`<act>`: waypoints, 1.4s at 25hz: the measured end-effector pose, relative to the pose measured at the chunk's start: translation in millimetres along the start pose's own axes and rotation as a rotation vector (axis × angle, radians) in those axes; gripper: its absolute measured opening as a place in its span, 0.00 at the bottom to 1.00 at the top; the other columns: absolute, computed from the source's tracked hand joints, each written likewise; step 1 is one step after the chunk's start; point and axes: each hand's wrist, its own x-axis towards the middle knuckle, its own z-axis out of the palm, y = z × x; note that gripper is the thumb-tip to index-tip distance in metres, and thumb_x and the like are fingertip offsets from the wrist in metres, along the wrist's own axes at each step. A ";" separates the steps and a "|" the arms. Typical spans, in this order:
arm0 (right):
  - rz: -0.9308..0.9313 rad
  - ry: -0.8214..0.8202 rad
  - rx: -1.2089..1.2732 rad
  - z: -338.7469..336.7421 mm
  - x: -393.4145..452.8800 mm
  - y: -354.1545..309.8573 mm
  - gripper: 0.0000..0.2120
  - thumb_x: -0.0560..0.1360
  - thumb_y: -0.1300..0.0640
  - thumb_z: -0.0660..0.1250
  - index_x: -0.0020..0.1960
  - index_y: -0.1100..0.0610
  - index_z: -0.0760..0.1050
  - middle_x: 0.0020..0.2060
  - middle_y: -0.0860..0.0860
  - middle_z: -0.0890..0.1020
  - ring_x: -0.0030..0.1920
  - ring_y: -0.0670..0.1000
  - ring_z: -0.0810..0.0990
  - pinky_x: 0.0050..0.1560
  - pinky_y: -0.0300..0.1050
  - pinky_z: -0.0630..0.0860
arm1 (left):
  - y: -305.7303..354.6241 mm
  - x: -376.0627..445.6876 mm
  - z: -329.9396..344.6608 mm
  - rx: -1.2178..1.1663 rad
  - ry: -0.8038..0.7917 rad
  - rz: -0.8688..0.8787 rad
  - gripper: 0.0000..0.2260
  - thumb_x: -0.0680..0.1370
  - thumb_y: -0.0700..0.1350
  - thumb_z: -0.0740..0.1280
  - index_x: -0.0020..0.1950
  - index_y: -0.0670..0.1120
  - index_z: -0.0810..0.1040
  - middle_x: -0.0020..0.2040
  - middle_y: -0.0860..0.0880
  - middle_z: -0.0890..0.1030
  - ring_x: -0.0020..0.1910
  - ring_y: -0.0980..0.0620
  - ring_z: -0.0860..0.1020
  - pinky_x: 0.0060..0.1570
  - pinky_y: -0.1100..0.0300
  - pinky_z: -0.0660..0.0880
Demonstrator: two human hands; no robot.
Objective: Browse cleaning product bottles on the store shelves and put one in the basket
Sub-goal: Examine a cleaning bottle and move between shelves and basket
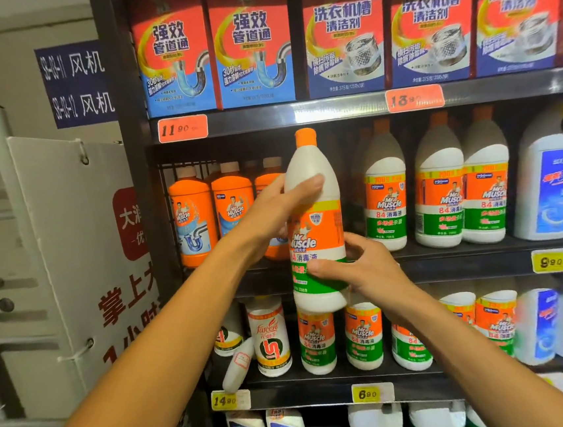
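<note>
I hold a white Mr Muscle disinfectant bottle (315, 223) with an orange cap upright in front of the middle shelf. My left hand (273, 214) grips its upper body from the left, fingers across the white shoulder. My right hand (364, 267) holds its lower part from the right, thumb on the green band of the label. More bottles of the same kind (438, 191) stand on the middle shelf to the right. No basket is in view.
Orange drain cleaner bottles (193, 218) stand at the shelf's left end. Red and blue boxes (252, 49) fill the top shelf. Smaller bottles (364, 334) and one fallen white bottle (238, 367) are on the lower shelf. A white sign board (81, 253) stands left of the rack.
</note>
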 end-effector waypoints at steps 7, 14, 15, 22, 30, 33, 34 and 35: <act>-0.006 -0.028 -0.103 -5.0 1.1 6.5 0.34 0.60 0.36 0.77 0.62 0.35 0.67 0.60 0.42 0.81 0.56 0.37 0.81 0.51 0.37 0.80 | -4.7 3.6 -4.1 -0.131 0.089 0.081 0.25 0.71 0.55 0.72 0.64 0.46 0.75 0.56 0.45 0.82 0.53 0.48 0.82 0.43 0.57 0.79; 0.087 -0.463 0.338 -8.3 -5.9 22.2 0.40 0.63 0.47 0.81 0.69 0.59 0.71 0.61 0.57 0.82 0.61 0.57 0.81 0.60 0.50 0.77 | -20.2 0.3 -11.0 -0.550 -0.106 0.043 0.52 0.57 0.62 0.81 0.74 0.40 0.68 0.66 0.34 0.75 0.64 0.35 0.74 0.66 0.37 0.70; 0.056 -0.400 0.290 -5.4 -6.0 21.8 0.38 0.62 0.49 0.81 0.68 0.59 0.73 0.61 0.57 0.83 0.61 0.57 0.81 0.60 0.50 0.77 | -20.4 -0.1 -12.5 -0.565 -0.136 0.038 0.51 0.58 0.62 0.80 0.74 0.41 0.67 0.69 0.32 0.71 0.68 0.32 0.71 0.68 0.35 0.66; -0.061 0.007 0.013 14.2 -6.1 17.7 0.36 0.58 0.46 0.82 0.62 0.50 0.74 0.54 0.45 0.85 0.54 0.44 0.84 0.50 0.39 0.80 | 0.2 0.7 -17.5 -0.145 -0.028 0.061 0.26 0.75 0.58 0.64 0.68 0.46 0.73 0.62 0.44 0.80 0.61 0.47 0.79 0.59 0.46 0.76; -0.012 -0.060 0.048 12.3 -7.2 25.6 0.39 0.58 0.44 0.81 0.66 0.47 0.70 0.57 0.41 0.83 0.57 0.42 0.83 0.51 0.35 0.79 | -3.8 -3.7 -17.1 -0.115 0.067 0.079 0.27 0.73 0.55 0.67 0.66 0.41 0.74 0.60 0.38 0.80 0.60 0.41 0.80 0.61 0.42 0.76; -0.006 -0.067 0.061 12.0 -6.4 26.0 0.37 0.60 0.44 0.80 0.65 0.47 0.70 0.56 0.40 0.83 0.57 0.43 0.82 0.51 0.35 0.79 | -4.1 -6.9 -18.2 -0.123 0.070 0.073 0.27 0.73 0.55 0.66 0.66 0.40 0.73 0.60 0.38 0.80 0.59 0.42 0.80 0.61 0.42 0.76; -0.007 -0.070 0.055 11.9 -6.2 26.9 0.37 0.60 0.45 0.80 0.65 0.47 0.70 0.56 0.40 0.83 0.57 0.43 0.82 0.51 0.35 0.79 | -4.0 -8.6 -18.1 -0.120 0.070 0.074 0.27 0.73 0.55 0.67 0.66 0.41 0.73 0.60 0.39 0.80 0.58 0.43 0.80 0.60 0.43 0.76; -0.009 -0.075 0.049 11.3 -5.2 27.8 0.36 0.61 0.46 0.80 0.65 0.47 0.70 0.57 0.40 0.83 0.58 0.43 0.83 0.51 0.35 0.79 | -3.4 -10.4 -18.1 -0.119 0.068 0.079 0.27 0.72 0.55 0.67 0.67 0.41 0.73 0.60 0.40 0.80 0.58 0.43 0.80 0.59 0.43 0.76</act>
